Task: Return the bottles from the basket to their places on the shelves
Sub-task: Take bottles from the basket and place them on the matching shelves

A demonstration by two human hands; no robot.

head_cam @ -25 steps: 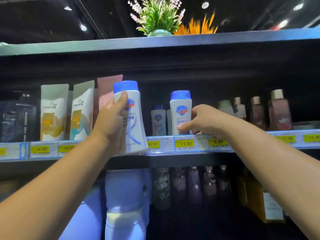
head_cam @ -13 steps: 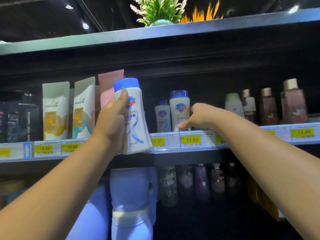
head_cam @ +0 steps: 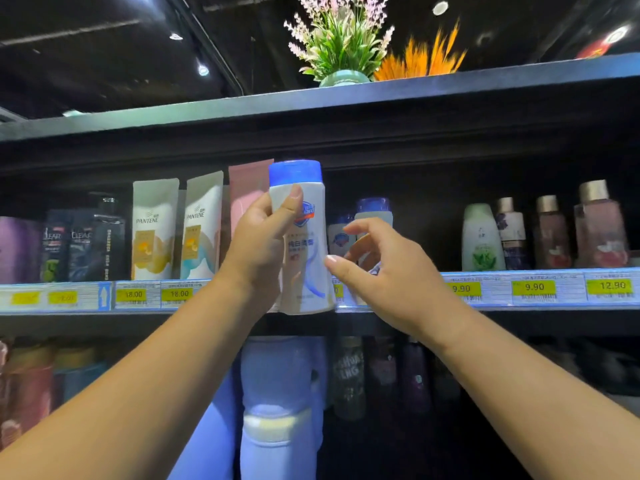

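Two bare arms extend up and forward to the middle shelf [head_cam: 519,308]. Left hand [head_cam: 258,247] grips a white bottle with a blue cap [head_cam: 304,244] from its left side, thumb pressed on the front near the cap. The bottle is nearly upright, near the price rail, left of similar blue-capped bottles [head_cam: 374,211] farther back. Right hand [head_cam: 384,271] hovers just right of it, fingers loosely spread, holding nothing; whether its thumb touches the bottle cannot be told.

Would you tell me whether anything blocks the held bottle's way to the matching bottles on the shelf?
Only the right hand, fingers spread, sits before the matching blue-capped bottles; the white bottle in the left hand has no other visible obstacle.
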